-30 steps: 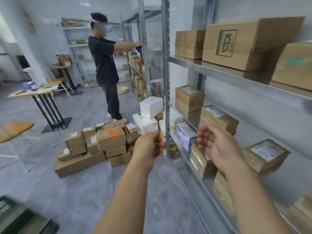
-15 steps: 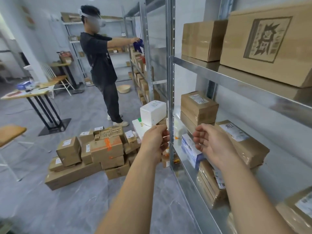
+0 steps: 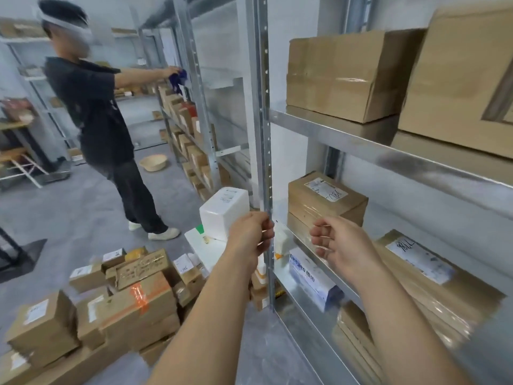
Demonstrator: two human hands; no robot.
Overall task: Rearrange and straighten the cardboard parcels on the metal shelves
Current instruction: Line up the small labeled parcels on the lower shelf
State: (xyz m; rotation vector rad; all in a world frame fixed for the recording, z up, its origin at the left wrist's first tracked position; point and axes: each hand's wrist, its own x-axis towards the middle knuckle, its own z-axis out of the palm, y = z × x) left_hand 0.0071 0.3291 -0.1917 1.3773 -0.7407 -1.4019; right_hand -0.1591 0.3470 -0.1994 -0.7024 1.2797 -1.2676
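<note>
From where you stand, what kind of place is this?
Probably a parcel stockroom or small warehouse: metal shelves hold labelled cardboard parcels, more boxes are heaped on the floor, and another person works at a farther rack.

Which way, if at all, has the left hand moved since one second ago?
Yes. The left hand rose rightward, from below the white box to the shelf post.

Brown taped parcel sits flat on the upper metal shelf at one o'clock; two labelled parcels stack below.
</note>
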